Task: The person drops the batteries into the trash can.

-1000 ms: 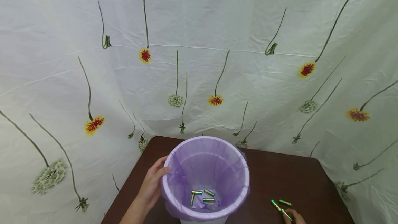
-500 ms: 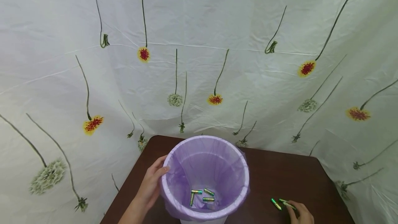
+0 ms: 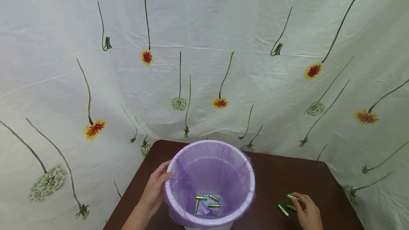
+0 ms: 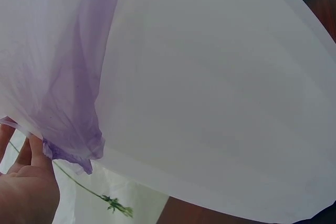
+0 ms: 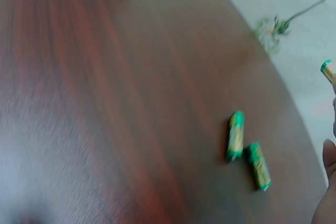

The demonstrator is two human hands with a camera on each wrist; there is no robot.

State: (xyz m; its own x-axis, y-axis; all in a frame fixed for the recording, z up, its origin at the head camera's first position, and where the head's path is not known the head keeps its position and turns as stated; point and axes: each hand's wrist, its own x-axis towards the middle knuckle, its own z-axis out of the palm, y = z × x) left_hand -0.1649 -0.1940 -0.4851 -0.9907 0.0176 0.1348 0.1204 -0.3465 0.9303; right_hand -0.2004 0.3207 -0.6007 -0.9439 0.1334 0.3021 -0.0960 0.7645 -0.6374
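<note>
Battery [image 3: 292, 197] in the right hand [image 3: 308, 211] points left, long axis nearly crosswise.

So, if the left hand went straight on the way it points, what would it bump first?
Likely the purple-lined bin: the left hand points at it and holds its rim, though exact depth is unclear.

Your right hand [image 3: 309, 211] has raised its pinched battery [image 3: 292, 197] (a green one) off the tabletop [image 3: 274, 178], past the other two batteries [image 3: 283, 210].
</note>
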